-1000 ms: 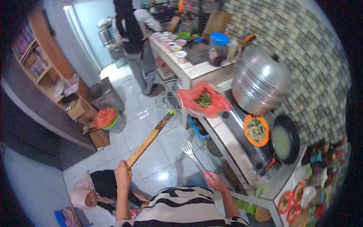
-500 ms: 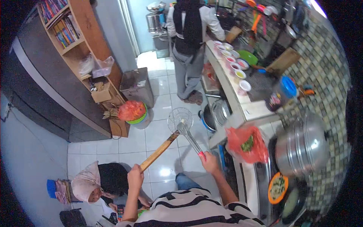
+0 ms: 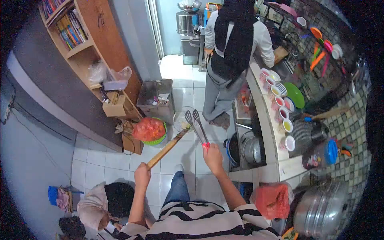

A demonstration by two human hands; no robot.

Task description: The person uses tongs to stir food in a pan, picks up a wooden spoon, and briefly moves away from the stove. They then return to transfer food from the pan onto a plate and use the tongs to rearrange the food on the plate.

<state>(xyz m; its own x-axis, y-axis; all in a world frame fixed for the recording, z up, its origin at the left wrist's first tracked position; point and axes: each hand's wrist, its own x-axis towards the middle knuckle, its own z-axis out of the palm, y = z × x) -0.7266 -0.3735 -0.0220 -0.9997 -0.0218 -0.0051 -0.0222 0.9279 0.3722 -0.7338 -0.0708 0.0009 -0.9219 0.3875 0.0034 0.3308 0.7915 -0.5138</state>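
My left hand (image 3: 142, 175) is wrapped round the wooden handle of a wire skimmer (image 3: 166, 151). Its round mesh bowl points away from me, above the tiled floor, and something small and pale lies in it, too blurred to name. In my right hand (image 3: 213, 157) is a pair of metal tongs (image 3: 200, 130) with red grips. The slotted tong tips are slightly apart, just right of the skimmer bowl, and nothing shows between them.
Ahead, a person (image 3: 232, 52) stands at a counter (image 3: 260, 120) bearing a row of small cups. Left are a bookshelf (image 3: 94, 52), a grey bin (image 3: 157, 96) and a green basket (image 3: 157, 138) with a red bag. Another person (image 3: 96, 204) sits low at left. A steamer pot (image 3: 320, 208) stands right.
I have stepped forward, so the counter and standing person are nearer. The tongs have come away from the skimmer bowl, and their tips have spread. Both hands keep their hold.
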